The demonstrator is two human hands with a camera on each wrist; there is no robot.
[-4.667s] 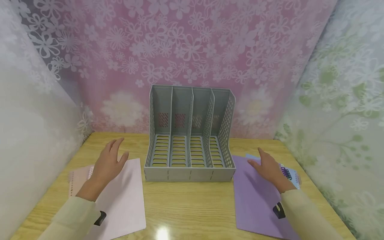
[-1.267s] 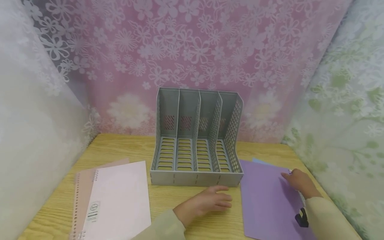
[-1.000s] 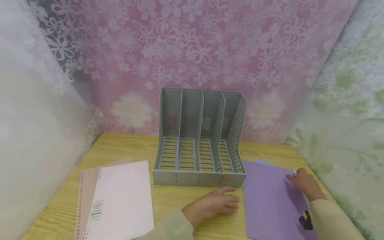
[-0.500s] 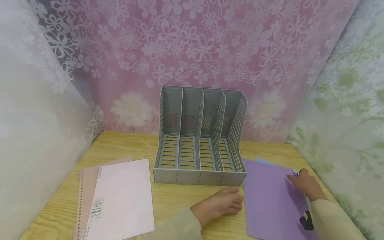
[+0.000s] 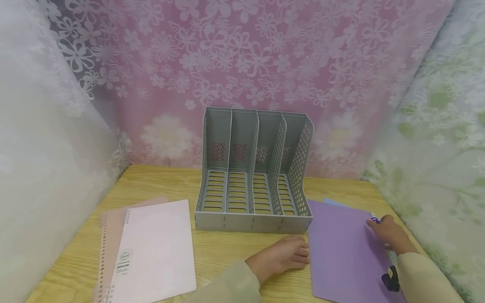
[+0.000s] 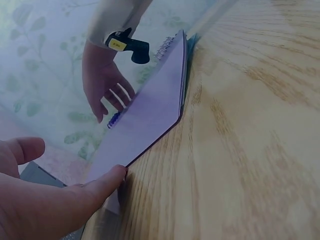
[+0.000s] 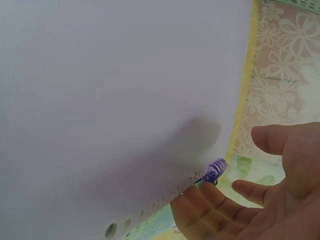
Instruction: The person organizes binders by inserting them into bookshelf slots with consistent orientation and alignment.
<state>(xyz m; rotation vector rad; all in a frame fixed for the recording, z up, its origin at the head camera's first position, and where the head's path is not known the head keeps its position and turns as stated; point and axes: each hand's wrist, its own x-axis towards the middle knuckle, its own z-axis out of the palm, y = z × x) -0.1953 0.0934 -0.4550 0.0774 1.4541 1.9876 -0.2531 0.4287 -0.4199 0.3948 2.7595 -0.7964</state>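
Observation:
A purple spiral notebook lies on the table at the right, over a light blue notebook that shows only at its edges. My left hand rests on the table at the purple notebook's left edge; in the left wrist view a fingertip touches that edge. On the far side, my right hand is at the coil-bound edge, fingertips against it beside the purple coil. Its thumb stands apart from the cover in the right wrist view, so it does not pinch the notebook.
A grey file organizer with several upright compartments stands at the back middle. At left, a pale pink spiral notebook overlaps a peach notebook. Floral cloth hangs behind and at both sides of the wooden table.
Since the oldest frame, my left hand has moved from above the pink notebook to the purple notebook's left edge. My right hand has lowered to the coil edge; recently its fingers shift only slightly.

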